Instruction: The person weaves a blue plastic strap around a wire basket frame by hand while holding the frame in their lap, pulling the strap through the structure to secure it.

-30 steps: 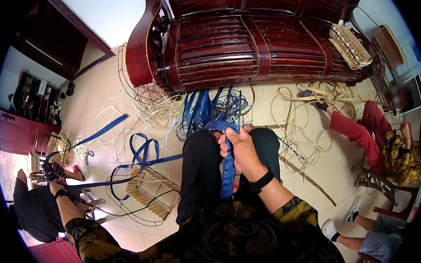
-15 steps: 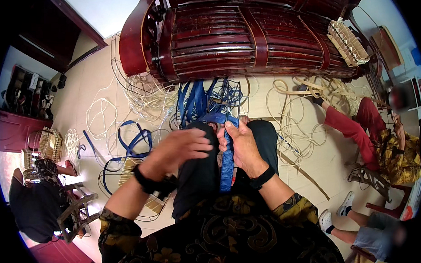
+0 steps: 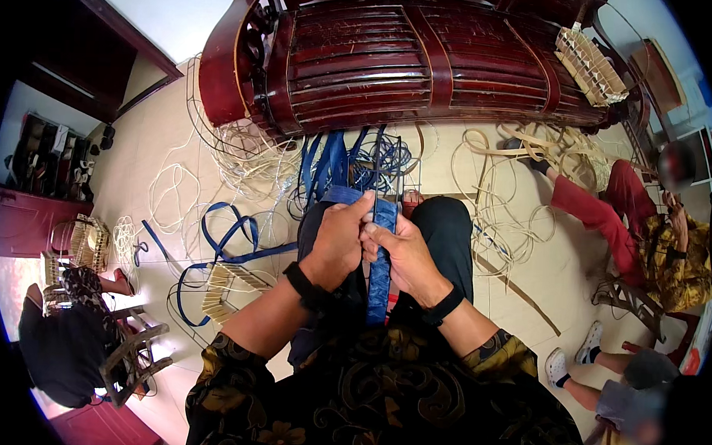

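Over my lap runs a flat blue strip (image 3: 378,290), hanging down between my knees from my fingers toward my shirt. My left hand (image 3: 333,241) has its fingers closed on the strip near its upper bend, thumb pointing up. Right beside it, my right hand (image 3: 406,256) grips the same strip with the thumb on top. The hands nearly touch. Beyond them, more blue strips (image 3: 327,163) hang in a bundle by a thin dark wire frame (image 3: 402,173). What the fingertips do behind the strip is hidden.
A dark red wooden bench (image 3: 362,58) spans the far side, with a woven basket (image 3: 590,67) on it. Pale strip coils (image 3: 244,167) and a looped blue strip (image 3: 234,230) lie on the floor. People sit at the left and right, one in red trousers (image 3: 592,207).
My left hand has moved right and closed on the blue strip beside my right hand. My right hand stays on the strip, slightly lower.
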`<action>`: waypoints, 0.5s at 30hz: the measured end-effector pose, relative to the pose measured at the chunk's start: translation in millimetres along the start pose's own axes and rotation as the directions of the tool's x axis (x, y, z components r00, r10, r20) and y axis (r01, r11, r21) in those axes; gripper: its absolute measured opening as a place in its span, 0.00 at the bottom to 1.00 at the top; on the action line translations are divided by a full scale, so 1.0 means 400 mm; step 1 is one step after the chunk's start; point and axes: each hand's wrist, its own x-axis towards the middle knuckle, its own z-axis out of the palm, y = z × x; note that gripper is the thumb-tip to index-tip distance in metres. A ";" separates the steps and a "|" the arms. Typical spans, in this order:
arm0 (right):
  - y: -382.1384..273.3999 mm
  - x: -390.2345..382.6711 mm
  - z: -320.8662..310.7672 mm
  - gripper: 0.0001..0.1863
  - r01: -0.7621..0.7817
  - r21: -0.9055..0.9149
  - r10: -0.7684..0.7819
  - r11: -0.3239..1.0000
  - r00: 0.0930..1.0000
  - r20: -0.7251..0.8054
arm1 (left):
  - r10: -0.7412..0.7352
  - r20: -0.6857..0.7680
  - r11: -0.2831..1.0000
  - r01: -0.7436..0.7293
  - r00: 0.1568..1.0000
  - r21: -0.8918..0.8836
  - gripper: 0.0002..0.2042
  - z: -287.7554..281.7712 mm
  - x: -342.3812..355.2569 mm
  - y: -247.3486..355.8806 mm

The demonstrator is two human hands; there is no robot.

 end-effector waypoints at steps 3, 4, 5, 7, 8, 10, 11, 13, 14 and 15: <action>0.009 -0.028 0.000 0.03 -0.026 0.010 0.026 1.000 1.000 0.007 | 0.068 -0.102 0.998 -0.069 0.992 -0.005 0.22 0.017 -0.028 -0.017; 0.014 -0.035 0.000 0.03 -0.022 0.011 0.022 1.000 1.000 0.011 | 0.094 -0.129 0.995 -0.096 0.987 -0.010 0.22 0.021 -0.036 -0.021; 0.019 -0.042 0.000 0.03 -0.018 0.011 0.018 1.000 1.000 0.014 | 0.109 -0.144 0.994 -0.109 0.984 0.002 0.22 0.023 -0.047 -0.026; 0.029 -0.063 0.002 0.05 -0.021 0.016 0.021 1.000 1.000 0.019 | 0.139 -0.173 0.990 -0.136 0.975 0.027 0.22 0.026 -0.067 -0.040; 0.034 -0.074 0.003 0.06 -0.023 0.018 0.022 1.000 1.000 0.022 | 0.163 -0.170 0.987 -0.160 0.972 0.031 0.22 0.023 -0.075 -0.050; 0.052 -0.092 0.004 0.05 -0.003 -0.001 0.003 1.000 1.000 0.019 | 0.209 -0.164 0.978 -0.205 0.964 0.038 0.22 0.016 -0.088 -0.071; 0.064 -0.097 0.002 0.05 0.009 -0.010 -0.009 1.000 1.000 0.019 | 0.213 -0.175 0.977 -0.209 0.961 0.037 0.21 0.020 -0.102 -0.074; 0.068 -0.113 0.012 0.04 0.027 -0.033 -0.026 0.999 1.000 0.010 | 0.238 -0.190 0.971 -0.231 0.953 0.058 0.21 0.021 -0.113 -0.090; 0.069 -0.121 0.012 0.04 0.041 -0.048 -0.040 0.998 0.999 0.008 | 0.250 -0.197 0.968 -0.241 0.948 0.068 0.21 0.022 -0.115 -0.097; 0.072 -0.128 0.009 0.04 0.054 -0.064 -0.054 0.997 0.999 0.007 | 0.247 -0.188 0.969 -0.243 0.951 0.044 0.20 0.023 -0.117 -0.104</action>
